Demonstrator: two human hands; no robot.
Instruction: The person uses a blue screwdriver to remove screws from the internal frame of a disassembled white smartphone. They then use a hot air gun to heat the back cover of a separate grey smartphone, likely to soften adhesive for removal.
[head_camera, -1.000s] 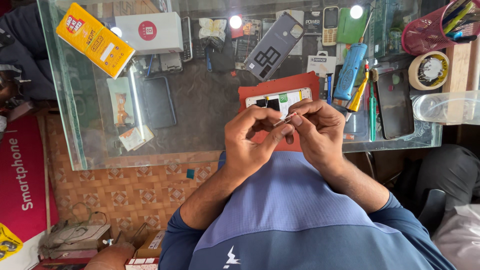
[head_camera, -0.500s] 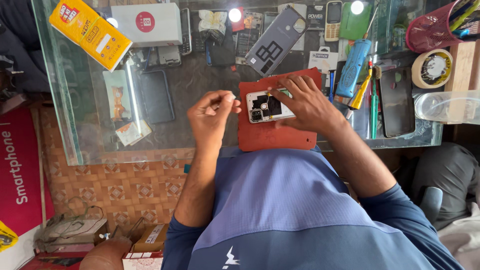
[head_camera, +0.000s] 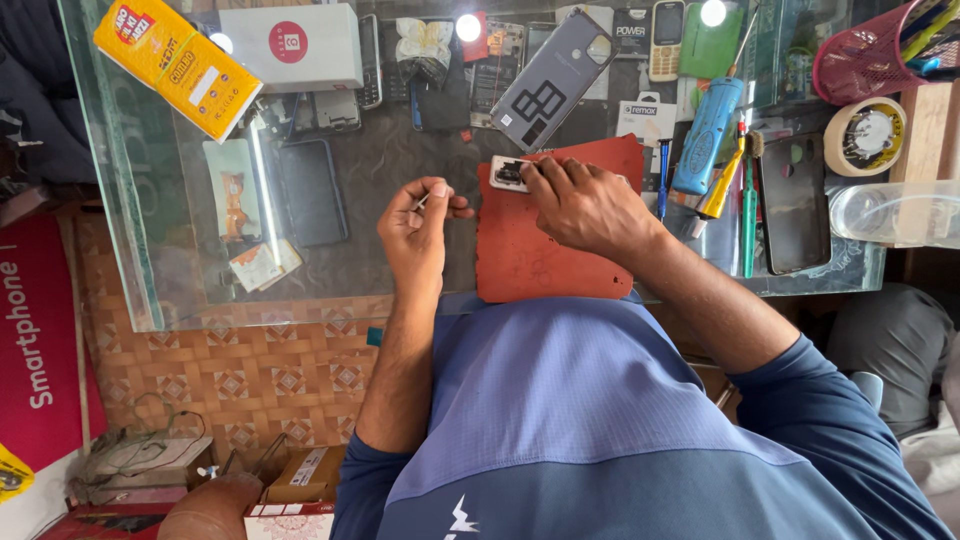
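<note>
Left hand (head_camera: 418, 232) over glass counter (head_camera: 200, 250), fingers pinched on a thin metal tool (head_camera: 424, 200). Right hand (head_camera: 585, 205) pressed flat on opened phone (head_camera: 510, 172), which lies on red mat (head_camera: 540, 265). Screwdrivers (head_camera: 722, 185) just right.

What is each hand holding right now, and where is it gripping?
The left hand pinches a thin metal tool near its end. The right hand presses down on the opened phone lying on the red mat, covering most of it.
</note>
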